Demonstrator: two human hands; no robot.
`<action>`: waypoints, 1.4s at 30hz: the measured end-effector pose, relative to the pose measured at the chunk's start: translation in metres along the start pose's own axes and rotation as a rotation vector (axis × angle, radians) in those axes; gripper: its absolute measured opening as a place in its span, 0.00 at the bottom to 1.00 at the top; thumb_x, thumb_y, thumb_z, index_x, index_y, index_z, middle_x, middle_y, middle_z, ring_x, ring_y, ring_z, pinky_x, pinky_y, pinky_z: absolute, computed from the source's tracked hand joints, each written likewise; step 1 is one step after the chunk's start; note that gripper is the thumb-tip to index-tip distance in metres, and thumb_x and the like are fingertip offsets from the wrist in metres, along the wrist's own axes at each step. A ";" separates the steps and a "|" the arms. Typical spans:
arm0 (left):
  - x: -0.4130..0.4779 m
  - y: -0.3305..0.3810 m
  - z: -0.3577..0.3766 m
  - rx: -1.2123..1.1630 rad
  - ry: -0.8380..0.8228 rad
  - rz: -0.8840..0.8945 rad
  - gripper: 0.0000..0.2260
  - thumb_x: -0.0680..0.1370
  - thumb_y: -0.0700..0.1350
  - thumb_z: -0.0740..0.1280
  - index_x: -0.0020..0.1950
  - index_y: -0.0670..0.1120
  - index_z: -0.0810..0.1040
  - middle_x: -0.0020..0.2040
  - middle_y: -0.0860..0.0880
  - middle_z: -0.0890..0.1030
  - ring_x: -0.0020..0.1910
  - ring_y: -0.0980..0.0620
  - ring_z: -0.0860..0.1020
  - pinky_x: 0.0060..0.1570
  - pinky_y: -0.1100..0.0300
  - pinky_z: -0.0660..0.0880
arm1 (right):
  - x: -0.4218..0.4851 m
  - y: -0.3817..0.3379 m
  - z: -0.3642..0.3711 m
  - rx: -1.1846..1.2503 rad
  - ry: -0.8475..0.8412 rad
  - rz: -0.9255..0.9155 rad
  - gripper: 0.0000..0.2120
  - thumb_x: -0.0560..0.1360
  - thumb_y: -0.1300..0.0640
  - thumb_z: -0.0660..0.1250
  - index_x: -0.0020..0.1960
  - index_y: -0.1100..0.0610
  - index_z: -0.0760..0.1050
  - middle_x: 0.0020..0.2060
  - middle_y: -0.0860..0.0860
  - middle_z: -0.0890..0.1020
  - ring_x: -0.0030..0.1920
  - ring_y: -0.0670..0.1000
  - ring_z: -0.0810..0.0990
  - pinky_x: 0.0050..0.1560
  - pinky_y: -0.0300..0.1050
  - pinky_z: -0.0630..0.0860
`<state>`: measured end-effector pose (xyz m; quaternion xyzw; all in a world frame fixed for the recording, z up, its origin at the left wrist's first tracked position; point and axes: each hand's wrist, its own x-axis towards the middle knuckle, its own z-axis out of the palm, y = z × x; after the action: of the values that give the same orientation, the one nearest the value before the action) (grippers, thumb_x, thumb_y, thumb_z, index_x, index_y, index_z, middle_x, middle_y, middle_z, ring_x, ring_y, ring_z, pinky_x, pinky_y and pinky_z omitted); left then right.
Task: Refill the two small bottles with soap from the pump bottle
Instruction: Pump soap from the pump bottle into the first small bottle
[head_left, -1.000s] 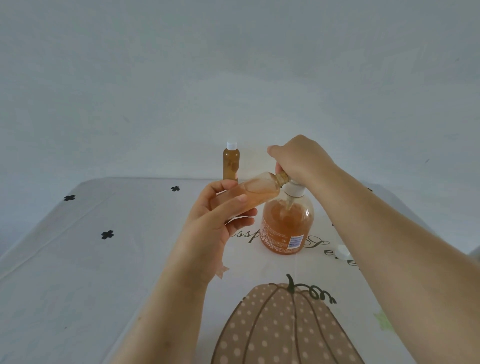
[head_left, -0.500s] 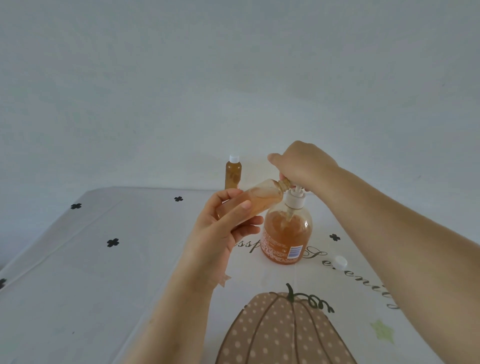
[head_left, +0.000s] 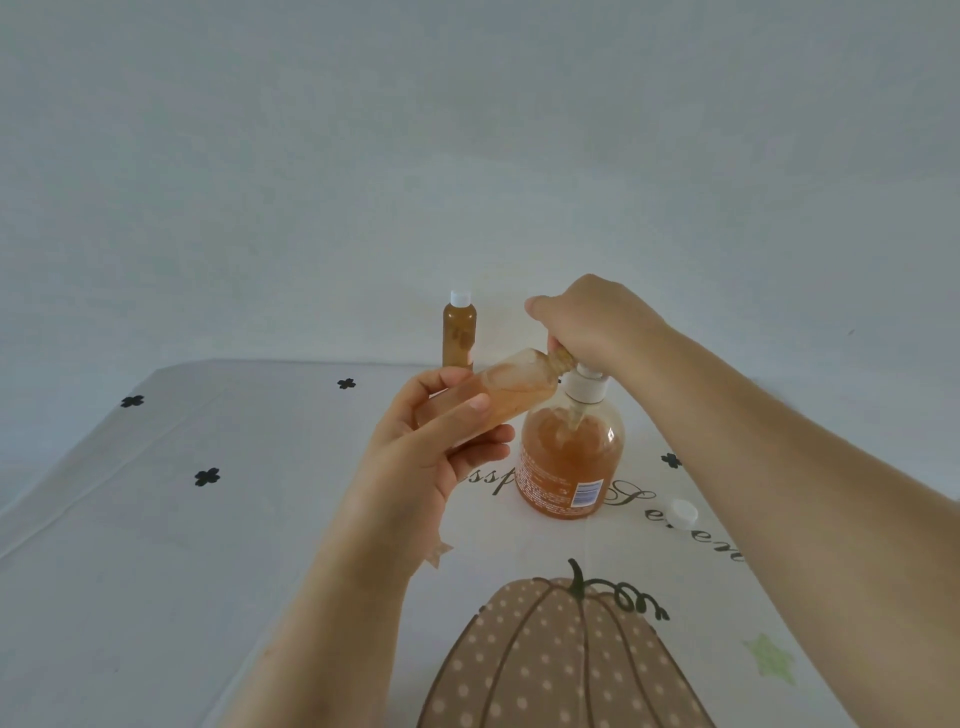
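The tablecloth (head_left: 156, 519) runs back to a far edge just behind the standing things, with a plain wall (head_left: 467, 156) above it. Left of the hands the cloth lies open, marked only by small black crosses, and its left side slopes off toward the frame's edge. On the near side a printed pumpkin (head_left: 561, 660) is cut off by the bottom of the frame.

The left hand (head_left: 431, 447) grips a small bottle (head_left: 511, 389) in the air, fingers and thumb curled round its lower half. The bottle is tilted, with its uncapped mouth pointing up and to the right, under the right hand (head_left: 587, 322). That hand is closed over the top of the pump bottle (head_left: 569, 467), fingers curled down round the pump head. The pump bottle stands upright near the middle of the cloth, with orange soap (head_left: 550, 447) inside.

A second small bottle (head_left: 459, 332), white-capped, stands upright near the far edge, behind the left hand and apart from the pump bottle. A loose white cap (head_left: 683, 513) lies on the cloth right of the pump bottle, just beside the right forearm.

The pump head and spout are hidden under the right hand, so I cannot tell whether the held bottle's mouth touches the spout. Its base is buried in the left palm. The foot of the second small bottle is hidden behind the left fingers. The arms and the pump bottle cover part of the script printed on the cloth.
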<state>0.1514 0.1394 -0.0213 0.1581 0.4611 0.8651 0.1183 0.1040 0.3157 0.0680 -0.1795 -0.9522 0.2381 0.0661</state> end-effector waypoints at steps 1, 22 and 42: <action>0.000 0.000 0.000 0.001 0.001 0.000 0.14 0.70 0.39 0.70 0.55 0.42 0.75 0.46 0.45 0.84 0.40 0.45 0.82 0.42 0.58 0.80 | 0.001 0.001 0.001 0.006 0.009 -0.009 0.17 0.78 0.49 0.59 0.43 0.59 0.80 0.37 0.53 0.81 0.35 0.54 0.76 0.40 0.46 0.70; 0.002 -0.004 -0.001 -0.004 0.007 -0.013 0.15 0.71 0.39 0.70 0.56 0.41 0.74 0.45 0.44 0.84 0.41 0.45 0.82 0.43 0.57 0.80 | 0.000 0.007 0.008 0.060 0.030 0.022 0.19 0.78 0.48 0.60 0.50 0.61 0.83 0.38 0.52 0.81 0.36 0.54 0.76 0.40 0.46 0.71; -0.002 0.000 0.006 -0.061 -0.006 0.002 0.15 0.71 0.40 0.70 0.57 0.41 0.75 0.48 0.43 0.84 0.42 0.44 0.82 0.44 0.57 0.80 | -0.005 -0.001 -0.008 0.022 0.033 -0.018 0.23 0.79 0.46 0.58 0.51 0.63 0.83 0.33 0.53 0.80 0.33 0.54 0.77 0.44 0.47 0.76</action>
<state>0.1554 0.1431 -0.0183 0.1575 0.4339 0.8784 0.1238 0.1101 0.3161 0.0750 -0.1740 -0.9500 0.2447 0.0859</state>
